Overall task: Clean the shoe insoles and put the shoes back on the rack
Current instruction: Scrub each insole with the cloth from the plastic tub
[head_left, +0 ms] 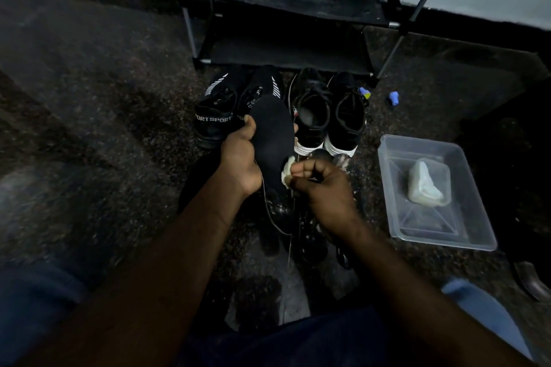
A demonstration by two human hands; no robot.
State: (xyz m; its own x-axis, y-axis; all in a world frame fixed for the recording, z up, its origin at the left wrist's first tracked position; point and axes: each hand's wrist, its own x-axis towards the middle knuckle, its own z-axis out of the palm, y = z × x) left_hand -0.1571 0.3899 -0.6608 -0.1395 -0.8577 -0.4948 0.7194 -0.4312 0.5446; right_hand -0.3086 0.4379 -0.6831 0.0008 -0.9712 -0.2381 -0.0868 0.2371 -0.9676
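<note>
While the view looks down over a person's two bare forearms, the left hand [238,155] grips a black insole [272,134] in the middle of the scene. The insole is held lengthwise with its toe end pointing far, toward the shoes. The thumb is curled over the insole's left edge, and the other fingers wrap behind it, with one fingertip just showing at the right edge. Just to the right, the right hand [322,185] has its fingers curled tight, pinching a small white cloth [287,170] that touches the near right edge of the insole. Beyond the hands, two pairs stand side by side on a dark speckled carpet [89,98]. On the left is a pair of black sport shoes [214,119] with white lettering, and on the right a pair of black shoes with white soles [313,116], heels toward the viewer. Farther off, against a pale wall, stands a black shoe rack [283,3] with metal poles; both of its visible shelves are bare. To the right of the hands, apart from them, a clear plastic tray [465,235] lies on the carpet with a pale lump [426,185] inside; whether the lump is soap or cloth cannot be told. Two small blue objects [393,97] lie on the carpet near the white-soled pair. Dark shapes on the carpet beneath the hands are too dim to make out.
</note>
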